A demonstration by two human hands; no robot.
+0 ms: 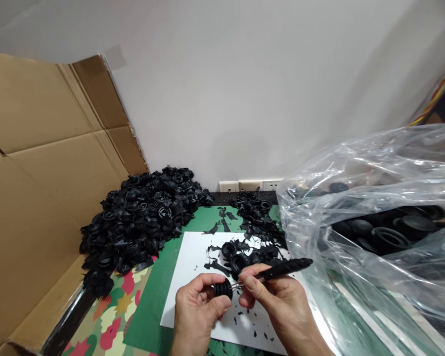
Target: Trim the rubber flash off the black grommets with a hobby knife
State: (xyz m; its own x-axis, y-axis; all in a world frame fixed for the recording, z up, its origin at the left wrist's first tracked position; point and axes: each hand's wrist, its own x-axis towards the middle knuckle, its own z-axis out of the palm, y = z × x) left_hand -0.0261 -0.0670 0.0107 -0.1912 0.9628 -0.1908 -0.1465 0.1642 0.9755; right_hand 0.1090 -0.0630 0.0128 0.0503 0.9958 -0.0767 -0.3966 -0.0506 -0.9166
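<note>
My left hand (198,309) pinches a small ribbed black rubber bellows (222,288) between thumb and fingers. Closed around tweezers (287,268) with a thick black-wrapped grip, my right hand (274,301) points their thin metal tips leftward. The tips meet the bellows' right side; whether they grip its rim I cannot tell. Beneath both hands lies a white sheet (178,291) strewn with black scraps. Just beyond the fingers are a few round black rubber parts (239,262) among torn trimmings.
A large heap of black rubber parts (144,217) rises at left beside a cardboard box wall (52,148). Scraps (257,212) pile at the back of the green mat (152,306). A clear plastic bag (356,178) holding black parts bulges at right. Sockets (250,186) line the wall.
</note>
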